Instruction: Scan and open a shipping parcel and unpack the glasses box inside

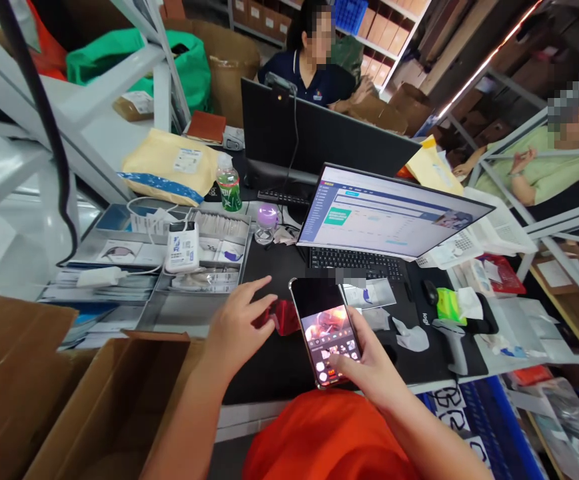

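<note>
My right hand is wrapped round a smartphone above the front of the desk, its thumb over the lower part of the lit screen. Pictures and small icons show on that screen. To the left, my left hand has its fingers spread. Just beyond its fingertips lies a shiny red see-through thing, partly hidden by the fingers and the phone; I cannot tell whether they touch. Behind the phone lie a printed card and a crumpled white tissue on the black desk mat.
A lit monitor stands behind a keyboard. Left are a sectioned tray and open cardboard box; right, a barcode scanner and mouse. A green-labelled bottle stands behind. Two other people are across the desk.
</note>
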`<state>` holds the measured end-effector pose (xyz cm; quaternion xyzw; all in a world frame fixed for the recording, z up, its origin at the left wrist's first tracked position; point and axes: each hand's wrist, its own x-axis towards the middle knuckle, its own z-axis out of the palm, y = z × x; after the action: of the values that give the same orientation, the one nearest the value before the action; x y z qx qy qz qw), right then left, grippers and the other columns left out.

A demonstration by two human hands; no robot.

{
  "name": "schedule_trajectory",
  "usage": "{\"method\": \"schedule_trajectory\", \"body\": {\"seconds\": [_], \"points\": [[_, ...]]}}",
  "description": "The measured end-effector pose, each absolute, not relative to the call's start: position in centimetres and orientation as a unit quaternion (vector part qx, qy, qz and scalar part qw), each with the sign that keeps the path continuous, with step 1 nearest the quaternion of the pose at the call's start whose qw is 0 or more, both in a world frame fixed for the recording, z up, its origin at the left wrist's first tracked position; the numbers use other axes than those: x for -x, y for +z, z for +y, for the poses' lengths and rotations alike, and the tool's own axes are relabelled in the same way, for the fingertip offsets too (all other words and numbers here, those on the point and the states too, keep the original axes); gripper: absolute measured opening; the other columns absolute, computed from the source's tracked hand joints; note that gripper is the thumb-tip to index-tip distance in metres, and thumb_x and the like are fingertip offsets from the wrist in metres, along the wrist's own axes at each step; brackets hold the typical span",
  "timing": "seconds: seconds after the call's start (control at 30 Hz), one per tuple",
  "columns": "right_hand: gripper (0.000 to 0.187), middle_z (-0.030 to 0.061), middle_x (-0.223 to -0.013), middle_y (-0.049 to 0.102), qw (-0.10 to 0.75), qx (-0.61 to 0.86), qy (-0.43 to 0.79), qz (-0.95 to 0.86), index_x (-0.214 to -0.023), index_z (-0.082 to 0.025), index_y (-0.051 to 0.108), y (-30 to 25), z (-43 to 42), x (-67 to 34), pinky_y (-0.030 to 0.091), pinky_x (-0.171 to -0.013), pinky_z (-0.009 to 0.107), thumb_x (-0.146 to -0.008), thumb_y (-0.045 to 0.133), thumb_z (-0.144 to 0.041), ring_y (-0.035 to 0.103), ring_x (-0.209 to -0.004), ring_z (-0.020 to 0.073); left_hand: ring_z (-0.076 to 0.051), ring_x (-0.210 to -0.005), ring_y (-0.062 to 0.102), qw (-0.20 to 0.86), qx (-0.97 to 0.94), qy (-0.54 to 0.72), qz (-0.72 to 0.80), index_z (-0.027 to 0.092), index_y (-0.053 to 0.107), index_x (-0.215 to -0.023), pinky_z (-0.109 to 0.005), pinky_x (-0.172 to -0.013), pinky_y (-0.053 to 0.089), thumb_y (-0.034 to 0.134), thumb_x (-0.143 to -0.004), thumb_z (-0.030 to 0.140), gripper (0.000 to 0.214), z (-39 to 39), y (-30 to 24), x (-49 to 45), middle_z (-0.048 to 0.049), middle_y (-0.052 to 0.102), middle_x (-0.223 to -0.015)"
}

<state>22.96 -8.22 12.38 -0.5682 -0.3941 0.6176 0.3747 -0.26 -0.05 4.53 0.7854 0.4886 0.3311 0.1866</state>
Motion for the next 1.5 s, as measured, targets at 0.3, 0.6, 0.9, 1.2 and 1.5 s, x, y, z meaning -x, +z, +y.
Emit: {"method": "schedule_trajectory", "body": {"seconds": [0.3, 0.6, 0.9, 1.2, 1.5], "points": [[0.056, 0.0013, -0.104, 0.067, 0.367, 0.585, 0.606, -0.396, -0.126, -0.026, 0.054, 11.5, -8.1, -23.7, 0.051, -0.080, 0.033, -0.072, 0.071, -0.019, 0.063, -0.089, 0.0199, -0.030, -0.131, 0.053, -0.049, -0.881, 0.284, 0.376, 0.019, 0.073, -0.101, -0.051, -0.115, 0.041, 0.059, -0.087, 0.009, 0.022, -2.4, 7.1, -0.9, -0.0027, 0.054, -0.149], [0.054, 0.0010, -0.102, 0.068, 0.367, 0.585, 0.604, -0.398, -0.123, -0.026, 0.056, 11.6, -8.1, -23.2, 0.050, -0.078, 0.031, -0.072, 0.072, -0.018, 0.062, -0.088, 0.0193, -0.026, -0.125, 0.056, -0.033, -0.886, 0.283, 0.367, 0.019, 0.073, -0.101, -0.047, -0.115, 0.040, 0.054, -0.092, 0.009, 0.023, -2.7, 6.9, -1.1, 0.0028, 0.055, -0.148], [0.063, 0.0024, -0.122, 0.067, 0.377, 0.574, 0.584, -0.433, -0.135, -0.028, 0.052, 11.0, -8.3, -23.7, 0.047, -0.094, 0.036, -0.076, 0.070, -0.018, 0.061, -0.109, 0.0234, -0.028, -0.133, 0.050, 0.004, -0.868, 0.314, 0.384, 0.017, 0.072, -0.099, -0.048, -0.115, 0.042, 0.060, -0.089, 0.010, 0.017, -2.5, 6.4, -0.6, -0.0024, 0.052, -0.151], [0.064, 0.0005, -0.125, 0.066, 0.368, 0.582, 0.572, -0.444, -0.135, -0.031, 0.052, 11.0, -8.2, -23.7, 0.045, -0.099, 0.037, -0.076, 0.068, -0.014, 0.060, -0.112, 0.0226, -0.027, -0.131, 0.052, -0.002, -0.875, 0.313, 0.369, 0.017, 0.072, -0.099, -0.047, -0.116, 0.041, 0.059, -0.090, 0.010, 0.016, -2.7, 6.7, -0.9, -0.0012, 0.056, -0.148], [0.063, 0.0017, -0.123, 0.066, 0.368, 0.581, 0.570, -0.449, -0.136, -0.030, 0.053, 11.0, -8.2, -23.9, 0.047, -0.097, 0.036, -0.076, 0.069, -0.017, 0.061, -0.109, 0.0227, -0.028, -0.133, 0.050, 0.017, -0.878, 0.303, 0.371, 0.018, 0.072, -0.103, -0.049, -0.116, 0.041, 0.058, -0.090, 0.011, 0.020, -2.6, 6.6, -0.9, -0.0017, 0.053, -0.150]]}}
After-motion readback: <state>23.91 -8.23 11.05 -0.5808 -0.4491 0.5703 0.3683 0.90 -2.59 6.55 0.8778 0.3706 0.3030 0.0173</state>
